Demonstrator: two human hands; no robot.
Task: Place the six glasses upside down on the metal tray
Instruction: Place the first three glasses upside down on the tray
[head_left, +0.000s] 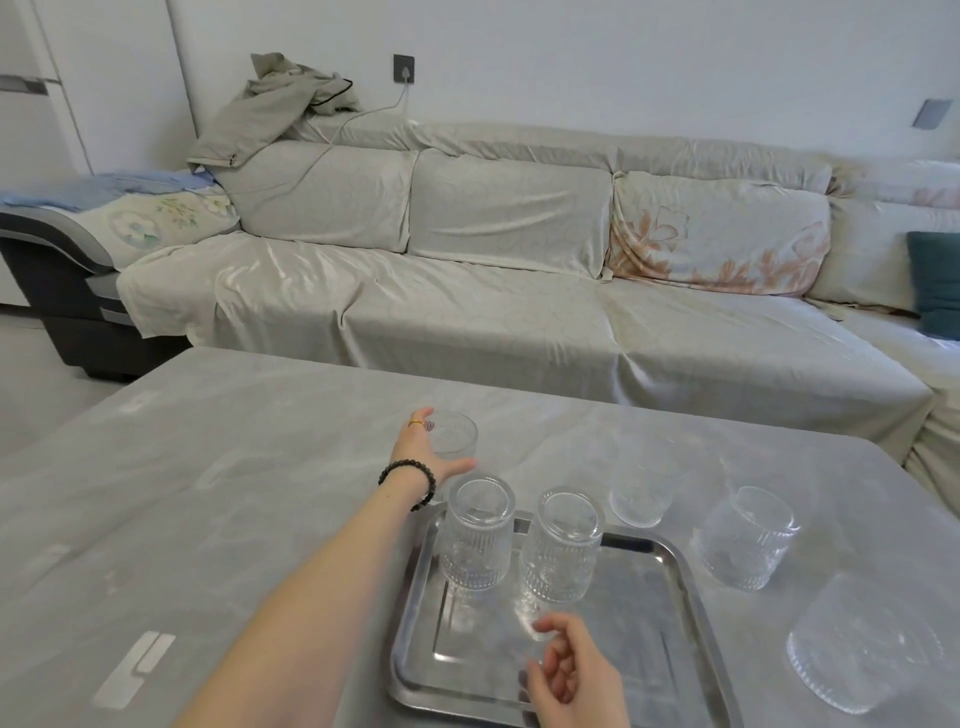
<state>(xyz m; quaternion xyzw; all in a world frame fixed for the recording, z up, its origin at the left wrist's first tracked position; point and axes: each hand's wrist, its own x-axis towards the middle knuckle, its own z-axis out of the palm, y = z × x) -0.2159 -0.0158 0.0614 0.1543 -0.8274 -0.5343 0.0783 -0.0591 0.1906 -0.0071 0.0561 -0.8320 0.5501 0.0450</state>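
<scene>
A metal tray (670, 597) lies on the grey table. Two ribbed clear glasses stand upside down on its far edge, one at the left (478, 540) and one to its right (561, 551). My left hand (423, 452) reaches beyond the tray and wraps around an upright glass (457, 434) on the table. My right hand (571, 675) hovers over the tray's near side, fingers loosely curled, holding nothing. Three more glasses stand on the table right of the tray: a far one (639, 499), a middle one (748, 540), and a near one (862, 644).
The grey table (234, 493) stretches left of the tray. A long sofa with a pale cover (467, 312) runs along the far side. A dark green cushion (940, 286) sits at the right edge.
</scene>
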